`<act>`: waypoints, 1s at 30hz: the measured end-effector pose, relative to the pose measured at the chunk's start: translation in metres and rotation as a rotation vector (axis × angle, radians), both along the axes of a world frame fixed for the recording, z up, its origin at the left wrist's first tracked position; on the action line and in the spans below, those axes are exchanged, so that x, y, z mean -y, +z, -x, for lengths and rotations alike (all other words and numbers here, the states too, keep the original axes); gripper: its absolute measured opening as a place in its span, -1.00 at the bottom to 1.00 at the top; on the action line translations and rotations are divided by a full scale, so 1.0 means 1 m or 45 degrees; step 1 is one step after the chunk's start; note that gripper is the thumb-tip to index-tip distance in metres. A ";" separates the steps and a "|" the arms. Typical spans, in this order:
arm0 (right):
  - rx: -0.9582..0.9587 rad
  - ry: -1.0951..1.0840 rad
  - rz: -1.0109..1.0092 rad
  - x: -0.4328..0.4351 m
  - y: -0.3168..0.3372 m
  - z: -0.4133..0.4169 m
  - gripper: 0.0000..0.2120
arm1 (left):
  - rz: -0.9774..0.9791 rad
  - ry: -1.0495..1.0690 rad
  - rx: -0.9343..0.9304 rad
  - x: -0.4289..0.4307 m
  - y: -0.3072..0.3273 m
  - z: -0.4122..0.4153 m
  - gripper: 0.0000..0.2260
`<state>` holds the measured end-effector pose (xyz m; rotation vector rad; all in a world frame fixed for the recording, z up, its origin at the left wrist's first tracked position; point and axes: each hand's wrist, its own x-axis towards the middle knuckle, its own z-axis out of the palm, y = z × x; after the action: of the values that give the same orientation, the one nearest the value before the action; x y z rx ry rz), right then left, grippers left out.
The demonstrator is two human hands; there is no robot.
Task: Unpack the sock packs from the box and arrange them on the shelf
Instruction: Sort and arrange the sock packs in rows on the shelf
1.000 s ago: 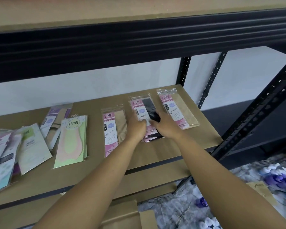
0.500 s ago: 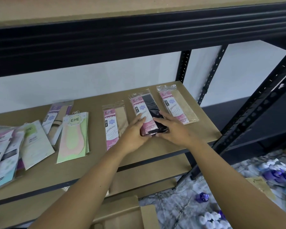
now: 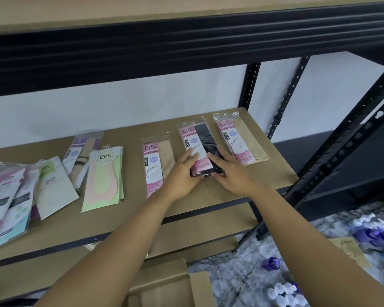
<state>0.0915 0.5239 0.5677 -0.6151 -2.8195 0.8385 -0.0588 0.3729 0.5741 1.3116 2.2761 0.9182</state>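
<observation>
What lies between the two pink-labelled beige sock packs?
The black sock pack, in the head view; the left hand and right hand touch its near end.

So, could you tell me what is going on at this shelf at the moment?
A person is laying out sock packs on the shelf. The left hand and right hand both rest on the near end of the black sock pack, one on each side. It lies in a row between two beige packs. Further left are a green and pink pack and a loose pile. A cardboard box sits below.
</observation>
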 end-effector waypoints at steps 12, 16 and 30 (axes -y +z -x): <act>-0.010 -0.162 0.124 0.013 0.002 -0.002 -0.46 | -0.017 0.001 0.144 0.000 0.007 0.005 -0.35; -0.033 -0.227 0.207 0.020 0.008 -0.007 -0.43 | -0.025 0.033 0.180 -0.001 0.007 0.003 -0.31; -0.031 -0.215 0.069 0.014 0.005 0.003 -0.22 | 0.053 0.039 0.075 -0.011 0.009 0.004 -0.16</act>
<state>0.0881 0.5102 0.5728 -0.8318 -2.6847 0.8864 -0.0632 0.3835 0.5828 1.2191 2.2639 0.9024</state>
